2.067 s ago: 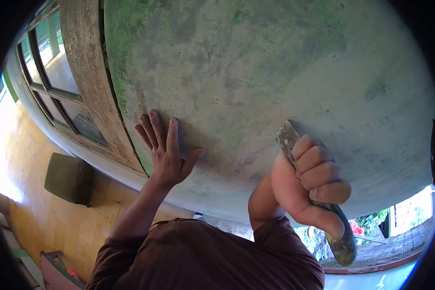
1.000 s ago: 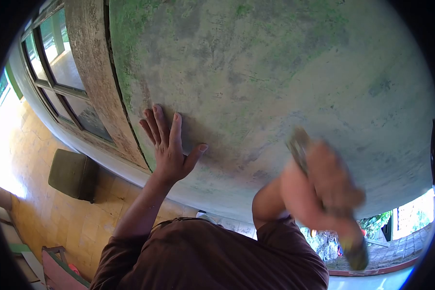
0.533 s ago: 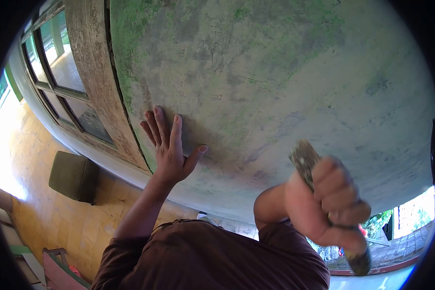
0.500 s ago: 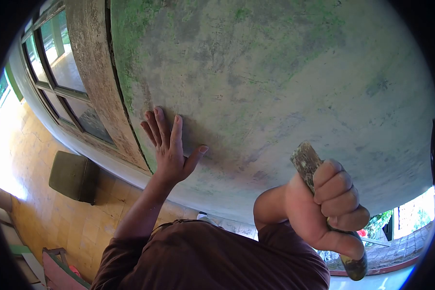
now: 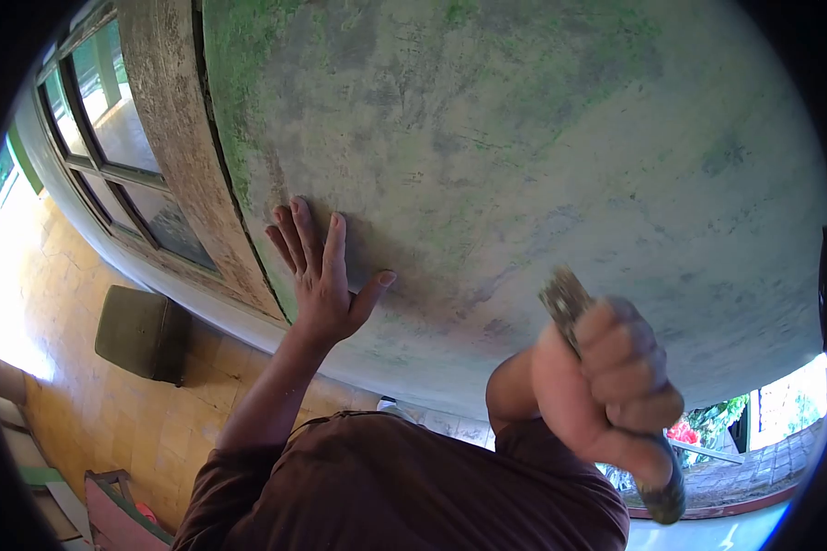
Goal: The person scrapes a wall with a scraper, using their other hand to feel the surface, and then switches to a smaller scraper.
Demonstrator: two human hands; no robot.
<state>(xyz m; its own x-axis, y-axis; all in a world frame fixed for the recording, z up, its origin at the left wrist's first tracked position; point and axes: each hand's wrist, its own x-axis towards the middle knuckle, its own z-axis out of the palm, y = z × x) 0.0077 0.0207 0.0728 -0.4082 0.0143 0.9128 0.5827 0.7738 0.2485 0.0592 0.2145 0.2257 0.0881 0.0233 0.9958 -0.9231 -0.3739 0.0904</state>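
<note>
My left hand (image 5: 314, 285) lies with spread fingers against a wall (image 5: 487, 174) with worn, patchy green and grey-white paint. It is close to the brown wooden window frame (image 5: 170, 119). On the right, my right hand (image 5: 616, 376) is wrapped in a fist around a scraper (image 5: 567, 298). Its flat, stained blade sticks out at the upper left of the fist, in front of the wall. The dark rounded handle end shows below the thumb, and the fingers hide the middle of the tool.
A window (image 5: 119, 147) with several panes is set at the left. Below it, a dark olive box-like stool (image 5: 133, 331) stands on yellowish floor tiles (image 5: 73, 275). A pinkish piece of furniture (image 5: 115, 514) is at the lower left. Plants (image 5: 721, 422) appear outside at the right.
My right hand has moved slightly left with the scraper, which is a little blurred. My left hand stays on the wall in nearly the same place.
</note>
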